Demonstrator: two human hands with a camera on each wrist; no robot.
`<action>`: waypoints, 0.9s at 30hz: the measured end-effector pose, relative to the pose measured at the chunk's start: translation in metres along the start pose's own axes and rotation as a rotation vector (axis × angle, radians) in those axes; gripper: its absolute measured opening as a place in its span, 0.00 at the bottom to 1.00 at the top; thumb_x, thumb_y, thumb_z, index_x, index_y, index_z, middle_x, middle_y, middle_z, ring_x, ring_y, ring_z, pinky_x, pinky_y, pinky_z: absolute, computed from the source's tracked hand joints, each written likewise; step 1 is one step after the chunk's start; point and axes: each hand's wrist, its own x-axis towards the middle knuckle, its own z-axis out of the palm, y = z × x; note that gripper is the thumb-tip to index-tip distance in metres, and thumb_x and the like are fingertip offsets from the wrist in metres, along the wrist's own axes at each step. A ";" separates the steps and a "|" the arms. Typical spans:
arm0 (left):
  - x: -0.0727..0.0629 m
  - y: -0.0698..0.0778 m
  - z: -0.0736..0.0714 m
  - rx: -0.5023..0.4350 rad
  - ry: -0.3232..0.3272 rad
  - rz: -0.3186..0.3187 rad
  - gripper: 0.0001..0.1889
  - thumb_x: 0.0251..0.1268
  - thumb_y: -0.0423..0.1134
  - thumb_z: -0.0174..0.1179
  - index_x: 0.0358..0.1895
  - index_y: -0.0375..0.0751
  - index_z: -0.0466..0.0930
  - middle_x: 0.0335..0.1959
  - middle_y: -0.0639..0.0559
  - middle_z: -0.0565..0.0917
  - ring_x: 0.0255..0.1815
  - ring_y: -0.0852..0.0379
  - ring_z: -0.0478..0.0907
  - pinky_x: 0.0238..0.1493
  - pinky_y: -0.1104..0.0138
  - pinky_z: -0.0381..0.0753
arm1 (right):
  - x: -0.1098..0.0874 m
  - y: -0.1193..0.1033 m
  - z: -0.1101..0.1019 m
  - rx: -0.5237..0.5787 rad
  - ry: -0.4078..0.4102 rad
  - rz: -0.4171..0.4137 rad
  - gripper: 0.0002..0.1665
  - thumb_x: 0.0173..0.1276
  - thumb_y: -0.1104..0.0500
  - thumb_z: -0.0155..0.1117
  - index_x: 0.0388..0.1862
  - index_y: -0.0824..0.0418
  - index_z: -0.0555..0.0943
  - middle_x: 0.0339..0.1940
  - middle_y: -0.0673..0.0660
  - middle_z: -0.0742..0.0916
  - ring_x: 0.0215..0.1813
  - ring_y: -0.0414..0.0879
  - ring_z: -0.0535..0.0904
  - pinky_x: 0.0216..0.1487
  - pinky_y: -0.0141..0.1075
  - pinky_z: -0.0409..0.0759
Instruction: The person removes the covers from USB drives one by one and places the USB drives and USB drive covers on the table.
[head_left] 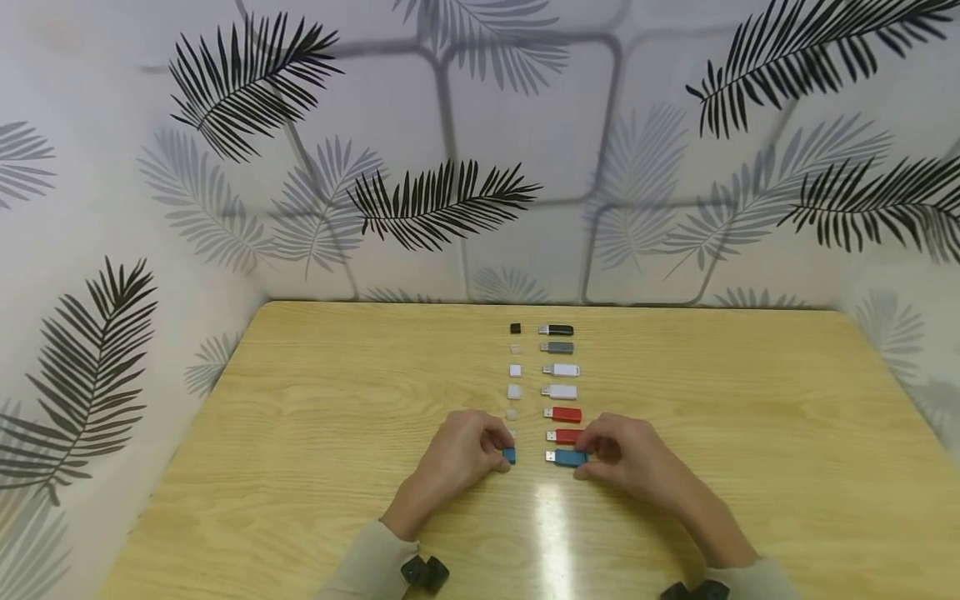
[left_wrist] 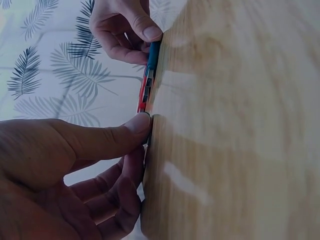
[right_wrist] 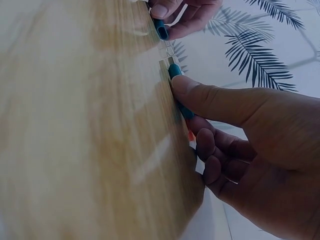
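Near the front of two columns, my left hand point(head_left: 465, 448) pinches a small blue USB stick cap point(head_left: 510, 456) between thumb and finger. The cap's hollow end point(right_wrist: 162, 33) shows in the right wrist view. Across a short gap, my right hand point(head_left: 633, 458) holds a blue USB stick point(head_left: 567, 457) by its rear end. Its bare metal plug points left, toward the cap. Just behind it lies a red USB stick point(head_left: 562, 436), its rear end partly covered by my right fingers. A pale cap behind the blue one is mostly hidden by my left fingers.
Farther back, the right column holds another red USB stick point(head_left: 562, 414), white ones point(head_left: 560, 392), a grey one point(head_left: 558, 347) and a black one point(head_left: 558, 330). Left of them stand clear caps point(head_left: 512, 414), white caps point(head_left: 515, 371) and a black cap point(head_left: 515, 328). The wooden table point(head_left: 337, 375) meets a leaf-patterned wall.
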 end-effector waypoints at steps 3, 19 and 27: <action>0.001 0.001 0.000 -0.012 -0.009 -0.007 0.08 0.54 0.27 0.77 0.35 0.41 0.88 0.31 0.55 0.85 0.26 0.66 0.78 0.31 0.71 0.80 | 0.000 0.000 -0.001 0.004 0.000 0.008 0.11 0.58 0.56 0.82 0.36 0.53 0.86 0.31 0.44 0.82 0.35 0.41 0.75 0.35 0.32 0.76; 0.006 -0.011 -0.006 -0.060 0.096 -0.001 0.02 0.69 0.41 0.70 0.37 0.49 0.88 0.33 0.61 0.84 0.32 0.61 0.79 0.35 0.68 0.80 | 0.001 0.009 -0.004 0.003 0.095 0.009 0.08 0.64 0.60 0.77 0.40 0.53 0.87 0.34 0.41 0.85 0.36 0.38 0.80 0.39 0.33 0.82; 0.008 -0.027 -0.016 -0.093 0.191 -0.008 0.05 0.71 0.35 0.67 0.46 0.41 0.86 0.37 0.55 0.84 0.36 0.58 0.80 0.40 0.65 0.81 | 0.000 0.020 -0.005 -0.021 0.137 0.019 0.09 0.67 0.59 0.75 0.45 0.54 0.86 0.38 0.43 0.86 0.39 0.39 0.81 0.42 0.34 0.82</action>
